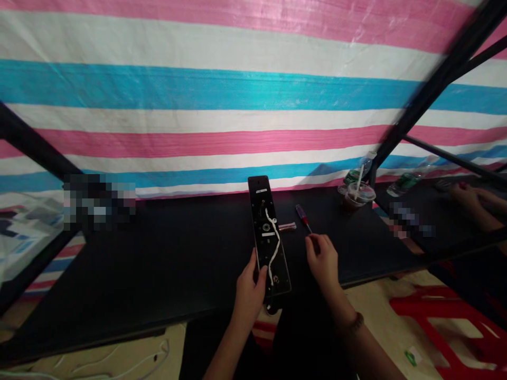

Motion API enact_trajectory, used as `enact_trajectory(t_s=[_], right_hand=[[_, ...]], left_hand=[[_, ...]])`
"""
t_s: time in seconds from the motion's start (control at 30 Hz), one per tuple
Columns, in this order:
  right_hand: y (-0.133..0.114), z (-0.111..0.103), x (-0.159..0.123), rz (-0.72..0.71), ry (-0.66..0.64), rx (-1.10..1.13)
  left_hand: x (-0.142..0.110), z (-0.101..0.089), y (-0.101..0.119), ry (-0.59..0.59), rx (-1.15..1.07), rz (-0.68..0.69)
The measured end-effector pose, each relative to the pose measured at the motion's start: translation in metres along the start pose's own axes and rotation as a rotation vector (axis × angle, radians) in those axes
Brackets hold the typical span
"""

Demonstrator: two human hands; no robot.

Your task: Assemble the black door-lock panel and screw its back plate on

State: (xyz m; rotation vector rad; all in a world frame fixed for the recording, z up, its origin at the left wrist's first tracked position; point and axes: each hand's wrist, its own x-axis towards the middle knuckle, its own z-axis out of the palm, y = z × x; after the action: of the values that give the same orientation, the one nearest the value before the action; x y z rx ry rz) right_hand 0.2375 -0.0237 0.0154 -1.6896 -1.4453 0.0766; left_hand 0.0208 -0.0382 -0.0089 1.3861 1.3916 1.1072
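My left hand (249, 287) grips the lower left edge of a long black device panel (259, 211), thumb on its face. The panel is raised at an angle over the black table, near its front edge. A white cable (276, 243) runs down its face, past a round fitting (266, 227) and small labels. My right hand (325, 261) is to the right of the panel, fingers curled together in a pinch. Right by those fingertips is the shaft of a screwdriver (301, 213) with a purple-red handle; whether they grip it, I cannot tell. A small pinkish object (288, 227) lies beside the panel.
On the black table (178, 253), a lidded drink cup (358, 194) with a straw and a plastic bottle (356, 171) stand at the back right. Black frame bars (428, 100) rise at both sides. Another person's hand (465, 195) is far right, above a red stool (443, 316).
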Motion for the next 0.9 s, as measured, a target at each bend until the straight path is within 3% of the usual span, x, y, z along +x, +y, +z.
enact_trajectory(t_s=[0.1, 0.2, 0.27, 0.33, 0.43, 0.5, 0.53, 0.6, 0.67, 0.77, 0.9], right_hand=[[0.030, 0.005, 0.041, 0.128, -0.107, -0.218], [0.048, 0.011, 0.062, 0.270, -0.300, -0.189], [0.052, 0.012, 0.069, 0.312, -0.359, -0.113], [0.051, 0.011, 0.071, 0.318, -0.381, -0.032], [0.041, 0.004, 0.062, 0.325, -0.404, 0.117], [0.028, -0.002, 0.046, 0.364, -0.359, 0.333], [0.020, -0.006, 0.036, 0.408, -0.296, 0.549], [0.003, -0.013, 0.015, 0.487, -0.161, 0.953], [-0.014, -0.021, -0.005, 0.544, -0.058, 1.189], [-0.037, -0.033, -0.027, 0.601, 0.029, 1.331], [-0.068, -0.043, -0.051, 0.534, -0.037, 1.366]], left_hand=[[0.005, -0.016, 0.003, 0.053, 0.130, 0.082], [0.024, -0.051, 0.000, 0.189, 0.344, 0.159], [0.041, -0.075, -0.005, 0.255, 0.518, 0.187], [0.057, -0.092, -0.009, 0.230, 0.666, 0.207], [0.073, -0.100, -0.013, 0.118, 0.777, 0.234], [0.078, -0.098, -0.014, 0.085, 0.790, 0.239], [0.080, -0.097, -0.014, 0.086, 0.786, 0.239], [0.082, -0.096, -0.014, 0.098, 0.758, 0.240], [0.082, -0.096, -0.011, 0.106, 0.692, 0.248], [0.073, -0.091, 0.003, 0.135, 0.460, 0.212], [0.040, -0.064, 0.037, 0.175, -0.227, -0.076]])
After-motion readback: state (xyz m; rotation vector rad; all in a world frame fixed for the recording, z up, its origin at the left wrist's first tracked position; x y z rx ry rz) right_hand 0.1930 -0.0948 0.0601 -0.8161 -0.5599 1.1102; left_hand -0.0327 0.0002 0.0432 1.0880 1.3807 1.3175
